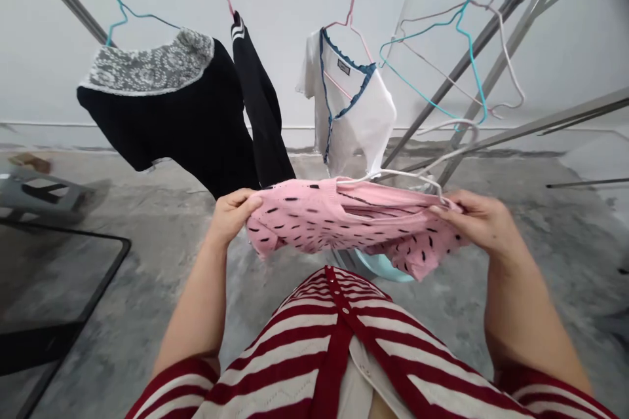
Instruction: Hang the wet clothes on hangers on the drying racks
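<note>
Gripping the pink sweater [354,222] at opposite ends, the left hand [230,216] and right hand [479,226] pinch the knit well apart, holding it spread in front of the person. A white hanger [407,174] lies along its top edge, just beside the right hand. Farther off, a black top [167,124] and a white top [354,111] hang from a metal rack [462,71] above a concrete floor [113,275].

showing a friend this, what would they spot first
A pink knit top with black dashes dominates the centre, held out between the left hand and right hand. Above it hang a black top with a grey lace collar and a white top with blue trim.
</note>
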